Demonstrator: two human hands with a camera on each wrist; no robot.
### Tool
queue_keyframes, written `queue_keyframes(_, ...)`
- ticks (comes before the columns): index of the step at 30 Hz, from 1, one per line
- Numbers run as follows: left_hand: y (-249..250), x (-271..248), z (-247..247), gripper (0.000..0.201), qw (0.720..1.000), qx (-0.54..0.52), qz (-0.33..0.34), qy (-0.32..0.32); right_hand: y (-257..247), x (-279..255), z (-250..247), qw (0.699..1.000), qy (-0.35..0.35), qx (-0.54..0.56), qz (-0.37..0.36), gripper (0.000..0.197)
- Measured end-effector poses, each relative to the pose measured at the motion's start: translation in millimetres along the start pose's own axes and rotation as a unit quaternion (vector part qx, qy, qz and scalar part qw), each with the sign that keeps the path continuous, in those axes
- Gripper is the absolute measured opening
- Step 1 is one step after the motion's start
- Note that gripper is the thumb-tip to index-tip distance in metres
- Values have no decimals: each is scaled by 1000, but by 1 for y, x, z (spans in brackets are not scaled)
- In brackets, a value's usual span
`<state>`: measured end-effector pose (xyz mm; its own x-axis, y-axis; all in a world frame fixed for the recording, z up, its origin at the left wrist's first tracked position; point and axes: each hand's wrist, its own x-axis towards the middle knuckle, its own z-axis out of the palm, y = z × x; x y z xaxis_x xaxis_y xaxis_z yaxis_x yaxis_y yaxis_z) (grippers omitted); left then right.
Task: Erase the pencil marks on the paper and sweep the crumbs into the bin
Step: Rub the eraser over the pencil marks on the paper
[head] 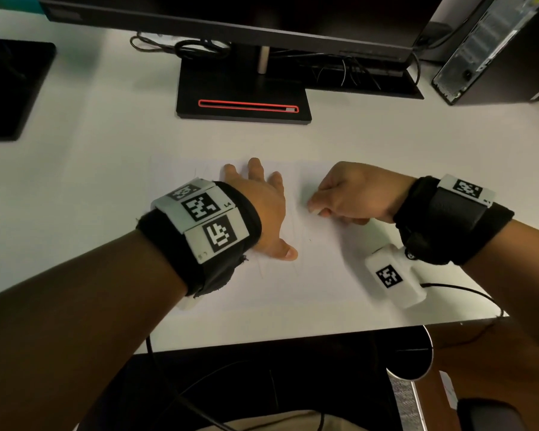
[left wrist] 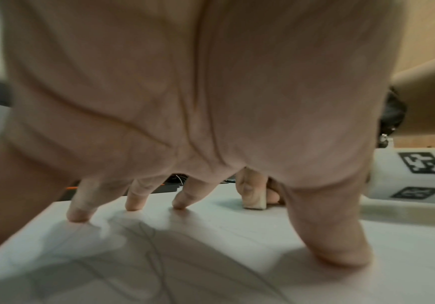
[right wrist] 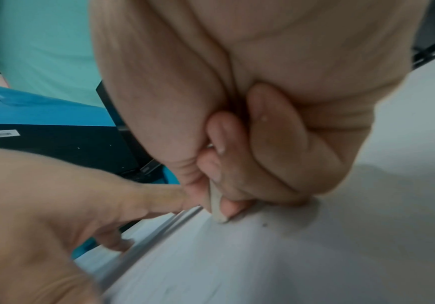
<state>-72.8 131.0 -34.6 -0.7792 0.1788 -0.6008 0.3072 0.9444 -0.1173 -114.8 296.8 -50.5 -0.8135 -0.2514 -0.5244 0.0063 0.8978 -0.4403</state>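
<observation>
A white sheet of paper lies flat on the desk in front of me, with faint pencil lines across it. My left hand rests spread on the sheet, fingertips and thumb pressing it down. My right hand pinches a small pale eraser between thumb and fingers, its lower end touching the paper just right of the left hand. The eraser also shows past the left palm. A dark speck lies on the sheet beside the eraser. No bin is in view.
A black monitor stand with a red-edged slot sits behind the paper, cables behind it. A computer tower stands at the back right, a dark base at the left. The desk's front edge runs below the paper.
</observation>
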Motion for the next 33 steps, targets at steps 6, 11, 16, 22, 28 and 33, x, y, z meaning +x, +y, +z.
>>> queue_keyframes(6, 0, -2, -1, 115, 1000, 6, 0, -8, -4, 5, 4, 1000, -20, 13, 2, 38)
queue_keyframes(11, 0, -4, -2, 115, 1000, 0, 2, -13, -10, 7, 4, 1000, -29, 0, -5, 38)
queue_keyframes(16, 0, -4, -2, 115, 1000, 6, 4, -9, -12, 17, -8, 1000, 5, 15, 18, 37)
queue_keyframes(22, -2, -2, -1, 117, 1000, -2, 2, -12, -15, 18, -4, 999, -25, 19, 15, 37)
queue_keyframes(28, -3, -1, 0, 116, 1000, -2, 8, -3, -18, 22, -3, 1000, -25, 14, 9, 37)
queue_keyframes(33, -3, 2, 2, 119, 1000, 0, 3, -1, -18, 31, -17, 999, 17, 30, 36, 34)
